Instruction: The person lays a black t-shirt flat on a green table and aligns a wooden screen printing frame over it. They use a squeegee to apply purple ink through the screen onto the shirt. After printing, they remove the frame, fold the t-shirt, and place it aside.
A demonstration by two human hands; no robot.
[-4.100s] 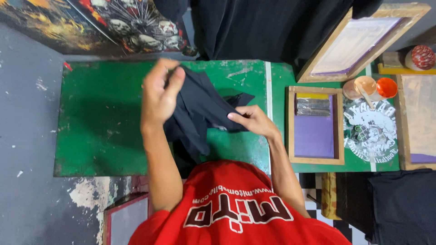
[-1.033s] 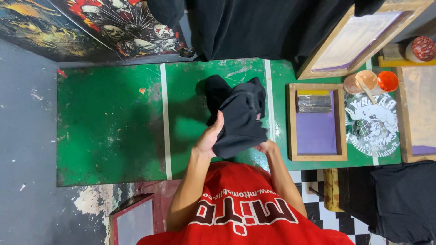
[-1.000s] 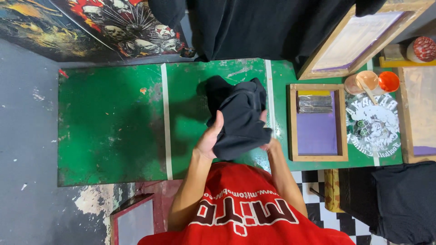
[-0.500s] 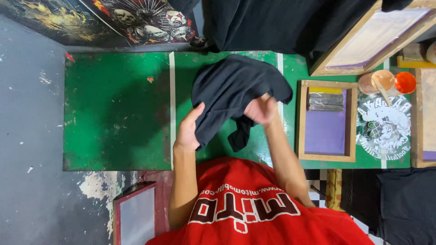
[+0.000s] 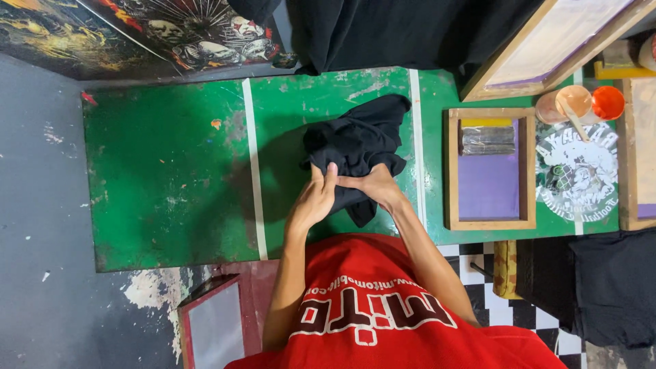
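At the far left, painted skull artwork [image 5: 171, 31] leans beyond the green desk [image 5: 164, 178], whose worn top is crossed by white tape stripes [image 5: 254, 171]. Near the desk's middle lies a bunched black T-shirt [image 5: 359, 147] (crumpled, not spread flat). The left hand [image 5: 314, 201] and right hand [image 5: 372, 188] meet at its near edge, fingers touching each other and closed on the black cloth. To the right sits a wooden-framed printing screen [image 5: 488, 167] with a purple panel, then a white printed design [image 5: 577, 171] on the desk, and two orange paint cups [image 5: 591, 102] at the far right.
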